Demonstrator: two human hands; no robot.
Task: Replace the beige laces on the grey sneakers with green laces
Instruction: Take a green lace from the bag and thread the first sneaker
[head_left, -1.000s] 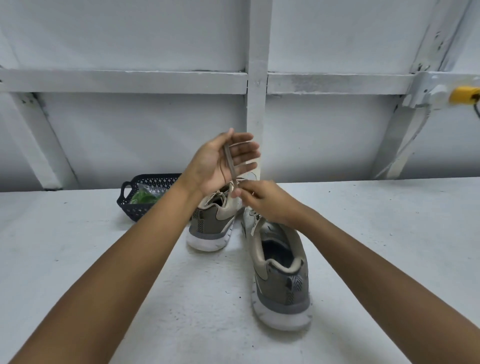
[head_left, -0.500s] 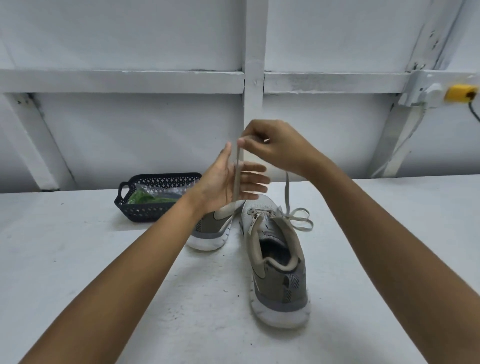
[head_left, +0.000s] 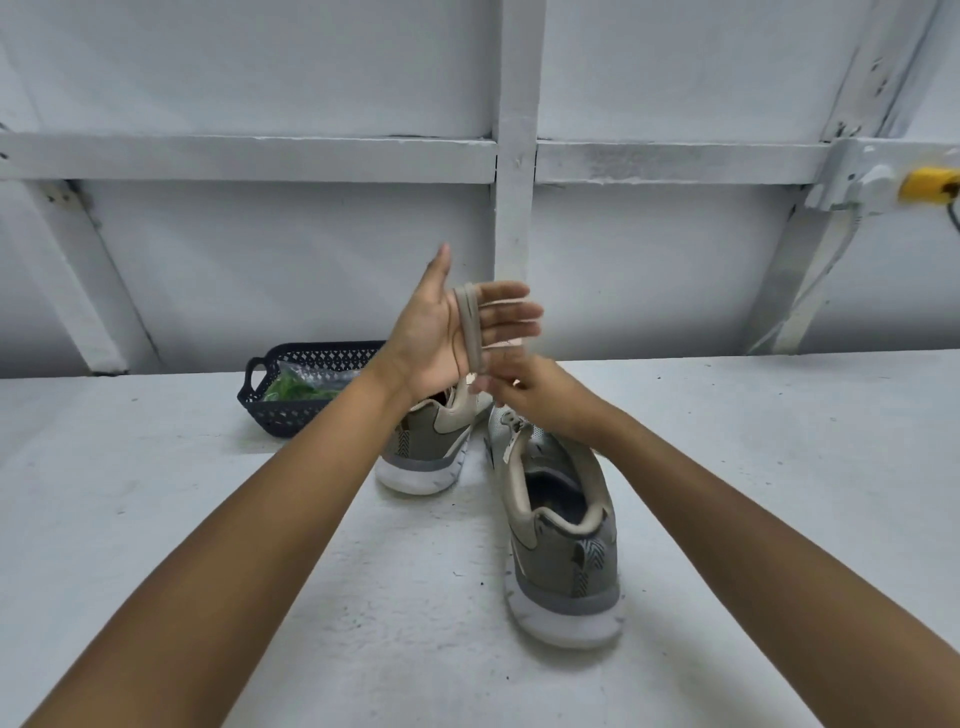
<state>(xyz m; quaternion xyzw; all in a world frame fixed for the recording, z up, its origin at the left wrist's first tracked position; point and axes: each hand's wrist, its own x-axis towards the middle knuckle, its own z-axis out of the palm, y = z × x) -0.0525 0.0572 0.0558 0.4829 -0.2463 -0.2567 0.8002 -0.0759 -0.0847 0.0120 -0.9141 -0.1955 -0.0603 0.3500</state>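
Beige lace (head_left: 470, 332) wound round spread left grip (head_left: 444, 335), right grip (head_left: 535, 395) pinching its lower end

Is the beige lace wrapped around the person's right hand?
No, the beige lace loops around the straight fingers of the left hand, while the right hand pinches it below.

A white-painted panel wall (head_left: 260, 67) carries a white timber frame: a vertical post (head_left: 514, 156), a horizontal rail (head_left: 249, 158) and a diagonal brace (head_left: 88, 280). At right a yellow plug (head_left: 927, 182) sits in a white socket box (head_left: 872, 179). Below lies a rough white bench (head_left: 156, 467), evenly lit
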